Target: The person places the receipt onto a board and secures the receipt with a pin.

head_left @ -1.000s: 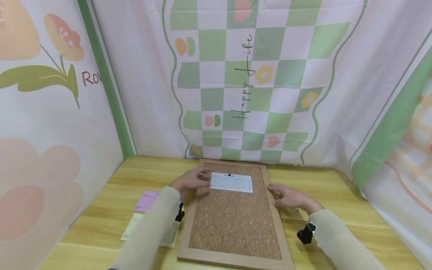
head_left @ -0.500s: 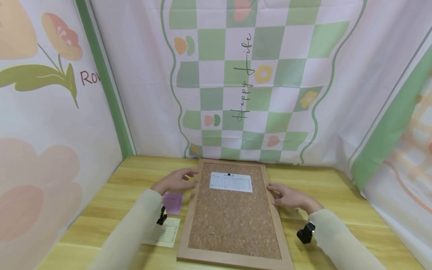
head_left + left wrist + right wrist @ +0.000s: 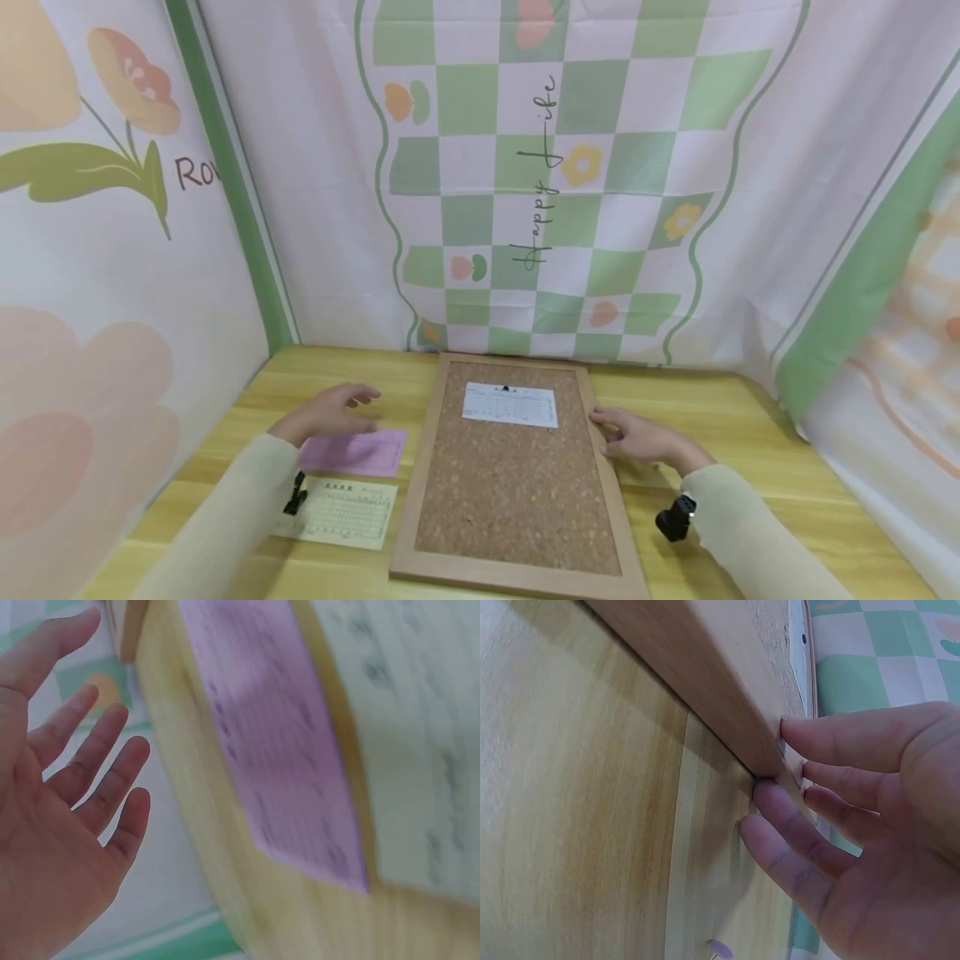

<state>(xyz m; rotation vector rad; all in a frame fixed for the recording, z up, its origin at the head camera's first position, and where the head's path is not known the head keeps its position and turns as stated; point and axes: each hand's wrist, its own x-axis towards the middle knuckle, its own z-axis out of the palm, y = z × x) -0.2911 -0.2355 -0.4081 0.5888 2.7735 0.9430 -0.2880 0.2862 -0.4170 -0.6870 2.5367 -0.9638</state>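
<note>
A wood-framed cork board (image 3: 517,492) lies lengthwise on the table. Near its far end a white printed slip (image 3: 510,408) is fixed by a small black pin (image 3: 506,388) at the slip's top edge. Holding nothing, my left hand (image 3: 326,414) hovers left of the board, over a pink printed slip (image 3: 375,458); its spread fingers (image 3: 101,742) show in the left wrist view. A pale yellow form (image 3: 345,512) lies nearer than the pink slip. My right hand (image 3: 637,435) rests its fingertips on the board's right edge, thumb (image 3: 832,739) at the frame's upper edge.
A small purple-headed pin (image 3: 720,949) is on the wooden table (image 3: 787,500) beside my right hand. A checked curtain (image 3: 517,208) hangs right behind the board's far end. More fabric walls close off the left and right sides.
My left hand has moved left off the board, from beside the white slip to over the pink slip, uncovering the yellow form. My right hand stays at the board's edge.
</note>
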